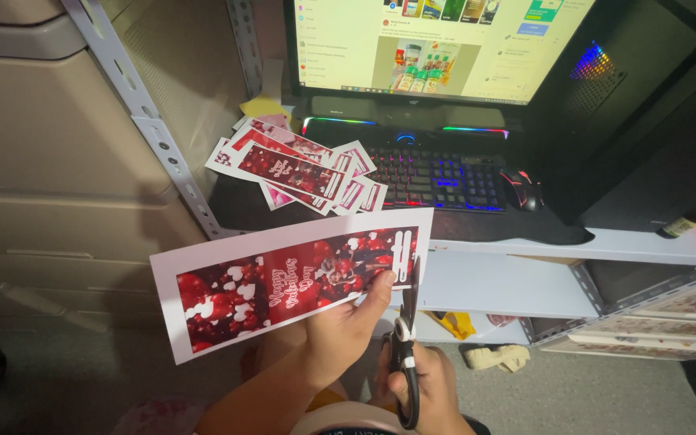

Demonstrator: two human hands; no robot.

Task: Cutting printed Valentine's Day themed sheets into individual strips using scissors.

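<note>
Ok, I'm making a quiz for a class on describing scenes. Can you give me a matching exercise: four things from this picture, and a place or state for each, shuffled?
Things:
1. printed red strip
2. scissors
3. pile of cut strips
4. keyboard

Places or states:
A. lit with coloured keys, below the monitor
B. held in the right hand, blades at the strip's edge
C. lying on the desk beside the keyboard
D. held up by the left hand

Pairs: 1-D, 2-B, 3-C, 4-A

Both hands (pixel 348 334) bare: no gloves, rings or watch seen. Forearms sleeveless. Pale pink garment with dark band at bottom frame edge.
</note>
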